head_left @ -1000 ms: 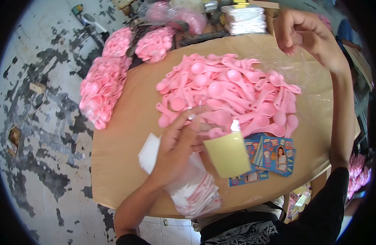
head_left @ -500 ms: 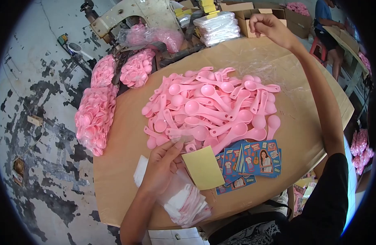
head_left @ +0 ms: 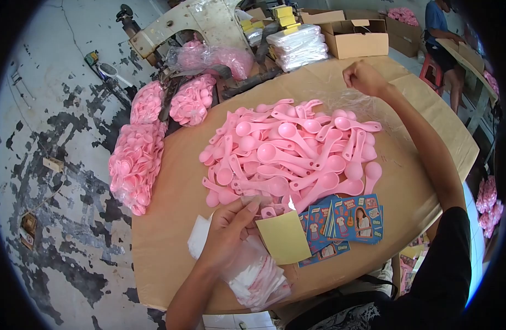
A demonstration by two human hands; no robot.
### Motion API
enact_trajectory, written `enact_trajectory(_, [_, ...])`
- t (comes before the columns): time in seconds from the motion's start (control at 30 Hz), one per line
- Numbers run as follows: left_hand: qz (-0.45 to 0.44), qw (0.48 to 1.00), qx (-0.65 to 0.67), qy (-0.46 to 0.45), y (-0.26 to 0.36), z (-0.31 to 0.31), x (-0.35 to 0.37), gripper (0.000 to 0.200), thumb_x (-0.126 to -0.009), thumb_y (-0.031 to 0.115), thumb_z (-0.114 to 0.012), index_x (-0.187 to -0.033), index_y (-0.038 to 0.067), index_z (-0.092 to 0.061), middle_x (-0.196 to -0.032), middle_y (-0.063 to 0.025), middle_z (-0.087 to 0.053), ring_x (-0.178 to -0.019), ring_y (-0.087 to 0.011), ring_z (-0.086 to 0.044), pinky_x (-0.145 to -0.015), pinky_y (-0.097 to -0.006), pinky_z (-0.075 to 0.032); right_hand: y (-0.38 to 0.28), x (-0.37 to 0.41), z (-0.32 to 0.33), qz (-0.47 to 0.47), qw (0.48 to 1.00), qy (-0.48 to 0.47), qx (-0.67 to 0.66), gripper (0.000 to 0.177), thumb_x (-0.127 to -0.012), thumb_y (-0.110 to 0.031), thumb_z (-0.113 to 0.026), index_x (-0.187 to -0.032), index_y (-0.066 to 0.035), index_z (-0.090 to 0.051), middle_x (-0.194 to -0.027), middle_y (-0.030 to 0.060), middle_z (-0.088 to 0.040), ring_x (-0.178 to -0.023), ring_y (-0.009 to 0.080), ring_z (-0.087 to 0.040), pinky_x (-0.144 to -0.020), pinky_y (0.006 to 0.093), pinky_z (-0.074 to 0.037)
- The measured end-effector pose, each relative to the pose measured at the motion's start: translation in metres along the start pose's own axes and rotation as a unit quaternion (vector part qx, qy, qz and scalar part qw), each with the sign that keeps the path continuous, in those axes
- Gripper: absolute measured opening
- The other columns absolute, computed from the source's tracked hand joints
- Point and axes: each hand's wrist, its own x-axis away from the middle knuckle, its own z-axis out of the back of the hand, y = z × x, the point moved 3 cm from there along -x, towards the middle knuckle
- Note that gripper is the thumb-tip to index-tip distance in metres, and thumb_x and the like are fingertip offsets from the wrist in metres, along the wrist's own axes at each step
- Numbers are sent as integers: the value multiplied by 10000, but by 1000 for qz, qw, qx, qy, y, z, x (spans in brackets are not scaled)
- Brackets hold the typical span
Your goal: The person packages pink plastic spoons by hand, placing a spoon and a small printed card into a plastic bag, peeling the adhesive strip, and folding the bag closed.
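Note:
A heap of pink plastic spoons [head_left: 288, 151] lies on a cardboard-covered table [head_left: 170, 231]. At its near edge my left hand [head_left: 231, 228] grips a small clear bag with a yellow card [head_left: 283, 236] inside. Under that hand lies a pile of clear zip bags [head_left: 253, 275]. A fan of blue picture cards [head_left: 346, 220] sits right of the yellow card. Beyond the far edge of the heap my right hand [head_left: 364, 77] is closed, pinching crinkled clear plastic [head_left: 341, 99].
Bagged pink spoons [head_left: 137, 165] hang over the table's left edge, more bags [head_left: 192, 99] behind. A sewing machine [head_left: 187, 22], stacked packets [head_left: 297, 47] and cardboard boxes [head_left: 357, 38] stand at the back. Another person [head_left: 442, 27] sits at far right.
My right hand has come down from high above the back of the table to the plastic at the heap's far edge. My left hand stays on the bag with the card.

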Motion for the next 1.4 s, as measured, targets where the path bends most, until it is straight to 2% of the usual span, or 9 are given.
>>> enact_trajectory(0.1, [17, 1000, 4, 0, -4, 0, -1, 332, -1006, 225, -468, -1191, -29, -578, -1043, -95, -666, -915, -159, -662, -804, -298, -535, -11, 5, -3, -32, 998, -51, 0, 121, -728, -38, -490, -716, -8, -606, -715, 190, -607, -714, 363, -594, -720, 447, -461])
enact_trajectory(0.33, [13, 1000, 7, 13, -3, -2, 0, 321, -1002, 229, -484, -1177, -18, -590, -1051, -48, -653, -910, -119, -640, -794, -277, -522, -2, 3, -15, -21, 998, 50, 10, 186, -860, -145, -484, -801, 21, -544, -735, 224, -602, -712, 396, -575, -711, 468, -447])
enact_trajectory(0.63, [22, 1000, -14, 9, -4, -2, 1, 315, -992, 245, -509, -1176, 6, -600, -1043, -26, -651, -887, -96, -628, -785, -263, -511, 37, 3, -23, -65, 989, 132, 21, 164, -825, -68, -554, -967, -4, -603, -882, 224, -651, -825, 370, -635, -755, 435, -486])
enact_trajectory(0.73, [19, 999, -28, 14, -4, -2, 1, 316, -990, 245, -513, -1178, 7, -601, -1044, -24, -647, -893, -85, -620, -775, -255, -508, 48, 9, -35, -70, 990, 12, 126, 180, -799, -37, -576, -957, -6, -655, -916, 195, -660, -883, 356, -636, -823, 417, -497])
enact_trajectory(0.93, [11, 999, -36, 3, -4, -1, 1, 315, -990, 241, -512, -1178, 4, -600, -1057, -23, -644, -906, -83, -615, -779, -251, -505, 58, 15, -33, 61, 987, -3, 146, 278, -782, -6, -571, -1038, -40, -674, -967, 171, -661, -968, 348, -615, -869, 417, -487])
enact_trajectory(1.03, [13, 999, -33, 9, -3, -2, 2, 314, -990, 239, -513, -1180, 5, -600, -1060, -24, -646, -905, -84, -616, -777, -249, -505, 53, 17, -31, 64, 979, 72, 177, 354, -783, 3, -560, -1125, -54, -632, -975, 163, -664, -948, 347, -623, -858, 423, -491])
enact_trajectory(1.13, [9, 999, -36, 9, -2, -3, 2, 314, -988, 236, -516, -1181, 3, -599, -1061, -27, -647, -901, -83, -617, -772, -248, -507, 40, 5, -15, -82, 992, 79, 60, 356, -831, -40, -554, -1184, -60, -587, -981, 169, -670, -927, 326, -635, -846, 417, -494])
enact_trajectory(1.33, [8, 999, -35, -7, -2, 0, 3, 310, -983, 221, -526, -1186, -4, -593, -1104, -35, -641, -908, -89, -615, -784, -257, -512, 5, -5, 12, -83, 993, 74, 41, 197, -890, -115, -565, -1043, -12, -635, -971, 170, -672, -872, 277, -651, -775, 386, -495])
enact_trajectory(1.4, [9, 999, -30, -15, -3, 1, 3, 311, -982, 218, -528, -1189, -5, -591, -1119, -40, -638, -926, -94, -611, -795, -261, -511, 15, -12, 11, -60, 992, 36, -101, 229, -901, -172, -574, -1048, -17, -657, -965, 166, -681, -858, 283, -650, -774, 385, -505])
